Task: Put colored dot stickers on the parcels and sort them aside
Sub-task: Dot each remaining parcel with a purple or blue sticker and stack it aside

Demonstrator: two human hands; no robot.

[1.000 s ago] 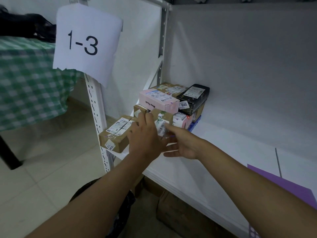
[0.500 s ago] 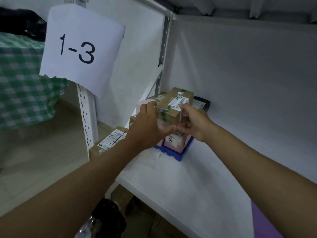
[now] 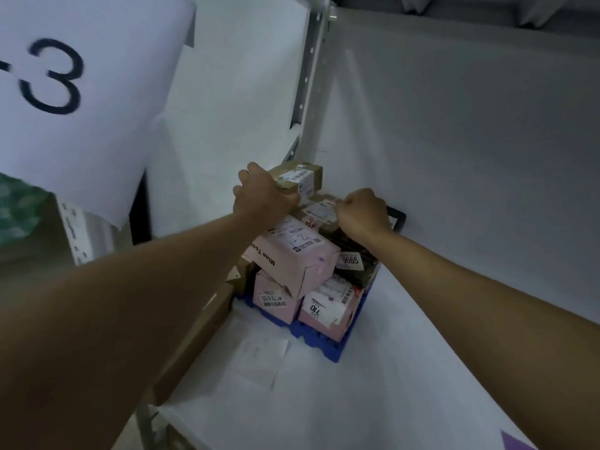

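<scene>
Two bare arms reach into the corner of a white shelf (image 3: 373,378), which is the largest thing in view, backed by a pale wall panel and a perforated metal upright (image 3: 308,79). A big white paper sign (image 3: 81,92) hangs at the upper left, showing a dash and a "3". Along the shelf's left edge, partly behind the left arm, lies a long brown cardboard box (image 3: 207,323).

In the corner sits a stack of parcels on a blue plastic base (image 3: 324,344). A pink carton (image 3: 292,258) printed "Mine Too" lies tilted across the middle, with "1-2" handwritten on its label. Below it stand two smaller pink boxes, one on the left (image 3: 276,300) and one on the right (image 3: 331,306) labelled "110". A dark wrapped parcel (image 3: 354,258) with a "9665" tag rests just beside the carton.

On top of the stack sits a small brown parcel (image 3: 298,177) with a white shipping label; the left hand (image 3: 263,196) grasps it, fingers curled over its left end. Next to it lies another small brown labelled parcel (image 3: 321,212). The right hand (image 3: 363,212) is clenched at this parcel's right edge; whether it pinches anything cannot be told.

A purple sheet's corner (image 3: 516,444) shows at the lower right.
</scene>
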